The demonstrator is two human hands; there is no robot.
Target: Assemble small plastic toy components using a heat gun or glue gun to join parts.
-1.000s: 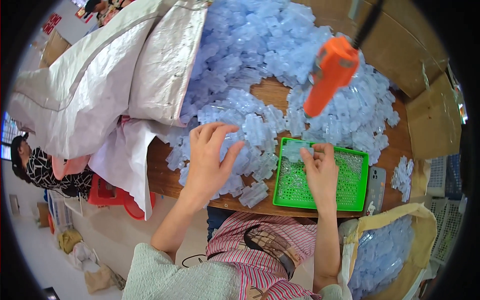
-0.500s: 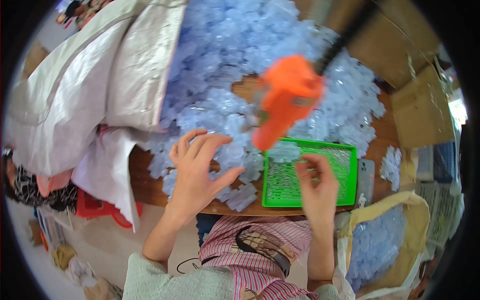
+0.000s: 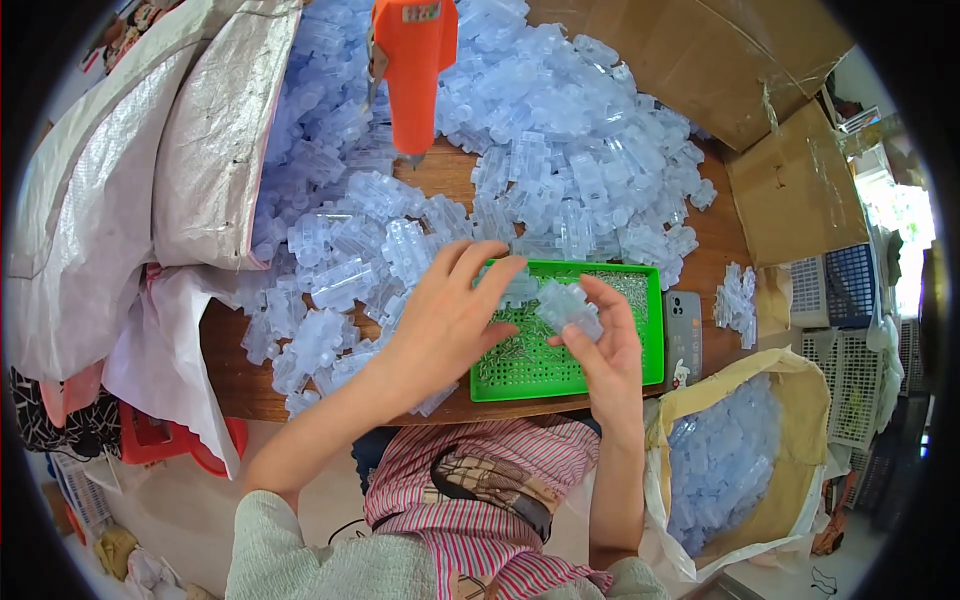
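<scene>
My right hand (image 3: 610, 350) pinches a clear bluish plastic piece (image 3: 566, 308) between thumb and fingers above a green tray (image 3: 654, 376). Small metal pins or screws (image 3: 625, 285) lie scattered in the tray. My left hand (image 3: 445, 318) is at the tray's left edge, fingers curved and thumb apart, with nothing seen gripped. Just past its fingertips, a similar plastic piece (image 3: 520, 290) sits at the tray's upper left, partly hidden. An orange electric screwdriver (image 3: 415, 80) hangs tip down beyond my left hand.
Heaped clear plastic pieces (image 3: 560, 150) cover much of the wooden table (image 3: 445, 172). A white woven sack (image 3: 215, 150) borders the left, cardboard (image 3: 800, 200) the right. A phone (image 3: 683, 335) lies beside the tray. An open sack (image 3: 825, 400) of pieces stands at lower right.
The screwdriver has swung away, up and left. My left hand has moved to the tray. My right hand now shows a plastic piece in its fingers. The view has shifted somewhat.
</scene>
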